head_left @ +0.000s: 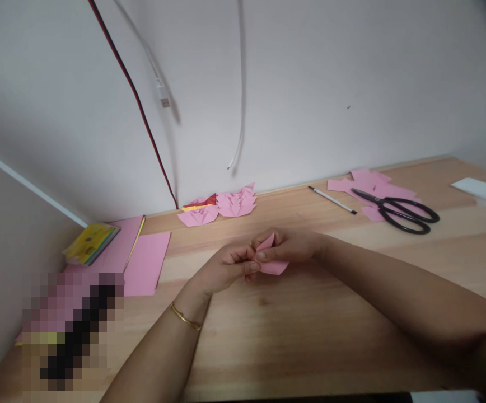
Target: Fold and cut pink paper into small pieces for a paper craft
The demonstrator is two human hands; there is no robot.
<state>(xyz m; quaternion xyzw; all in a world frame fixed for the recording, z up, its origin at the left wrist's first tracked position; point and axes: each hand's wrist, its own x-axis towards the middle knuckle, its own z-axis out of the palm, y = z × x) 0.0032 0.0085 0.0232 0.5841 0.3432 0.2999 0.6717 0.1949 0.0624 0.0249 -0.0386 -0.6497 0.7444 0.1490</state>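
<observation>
Between both hands, above the middle of the wooden table, is a small folded piece of pink paper (pixel 274 266). My left hand (pixel 235 265) pinches its left edge between thumb and fingers. From the other side my right hand (pixel 283 246) grips it, thumb pressed on the near face and a pointed flap sticking up beside it. The two hands' fingertips are close together, and part of the paper is hidden behind them. Beyond the hands, folded pink paper pieces (pixel 237 202) lie in a row by the wall, with a red and yellow piece (pixel 203 204) among them.
Black-handled scissors (pixel 394 211) rest on pink paper scraps (pixel 369 182) at the back right, beside a white pen-like tool (pixel 333 201). At left lie pink sheets (pixel 148 263) and a yellow packet (pixel 92 242). Cables (pixel 242 84) hang against the wall.
</observation>
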